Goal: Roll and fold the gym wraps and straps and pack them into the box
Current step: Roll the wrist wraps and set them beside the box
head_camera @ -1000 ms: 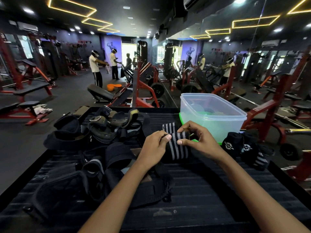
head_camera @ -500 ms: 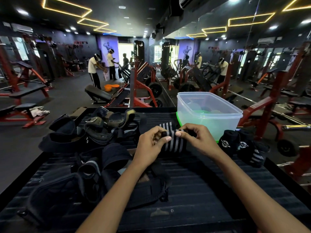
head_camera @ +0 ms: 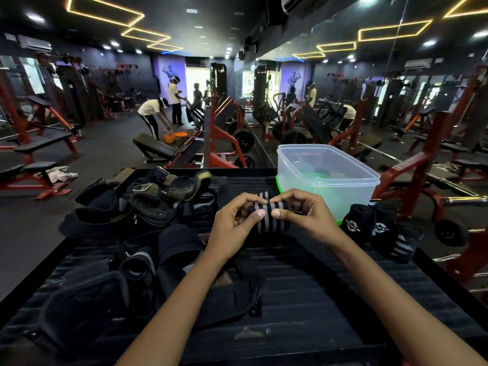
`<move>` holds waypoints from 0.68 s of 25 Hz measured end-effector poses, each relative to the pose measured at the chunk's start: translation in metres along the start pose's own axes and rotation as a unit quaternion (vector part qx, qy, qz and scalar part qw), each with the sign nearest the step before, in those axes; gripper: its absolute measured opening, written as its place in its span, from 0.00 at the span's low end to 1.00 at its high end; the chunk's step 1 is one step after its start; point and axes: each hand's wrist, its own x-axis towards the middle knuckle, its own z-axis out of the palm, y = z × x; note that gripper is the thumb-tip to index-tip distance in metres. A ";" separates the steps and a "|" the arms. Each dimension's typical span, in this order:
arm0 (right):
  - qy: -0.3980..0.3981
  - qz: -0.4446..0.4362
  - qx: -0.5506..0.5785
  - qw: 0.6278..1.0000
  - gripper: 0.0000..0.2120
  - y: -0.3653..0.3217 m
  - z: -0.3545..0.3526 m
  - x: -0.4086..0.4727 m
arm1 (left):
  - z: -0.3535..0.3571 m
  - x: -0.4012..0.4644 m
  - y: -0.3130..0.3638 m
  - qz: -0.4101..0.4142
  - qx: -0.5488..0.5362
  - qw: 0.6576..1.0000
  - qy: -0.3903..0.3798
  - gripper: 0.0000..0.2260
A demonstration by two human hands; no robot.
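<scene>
A black wrist wrap with grey stripes (head_camera: 268, 220) is rolled into a thick cylinder over the middle of the dark ribbed table (head_camera: 303, 299). My left hand (head_camera: 235, 220) grips its left end and my right hand (head_camera: 307, 215) grips its right end, both thumbs pressed on the front. Just behind my right hand stands the clear plastic box (head_camera: 327, 178) on a green lid. Two rolled black wraps (head_camera: 375, 228) lie to the right of the box. A heap of black straps and gloves (head_camera: 148, 207) covers the table's left half.
More black pads and straps (head_camera: 105, 294) lie at the near left. The table's right edge (head_camera: 449, 281) runs close to the rolled wraps. Red gym machines and benches (head_camera: 39, 154) fill the floor beyond; people (head_camera: 155, 114) stand far back.
The wrap has been turned further in my hands and looks more tightly rolled, with less loose end showing behind. Both thumbs now press on its front. A far person has bent down.
</scene>
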 end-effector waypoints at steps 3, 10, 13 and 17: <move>-0.016 -0.009 0.000 1.000 0.15 0.000 0.003 -0.001 | -0.003 0.002 -0.002 0.002 -0.023 0.999 0.031 0.04; 0.013 0.003 0.018 1.000 0.14 0.001 0.006 -0.001 | 0.001 0.001 -0.003 0.006 -0.020 1.000 0.023 0.07; 0.008 -0.003 0.009 1.000 0.12 0.004 0.009 -0.001 | 0.000 0.001 -0.005 0.012 0.034 0.998 0.042 0.06; -0.002 -0.014 0.009 1.000 0.15 0.003 0.005 0.000 | 0.002 0.001 -0.005 0.012 0.045 0.998 0.051 0.06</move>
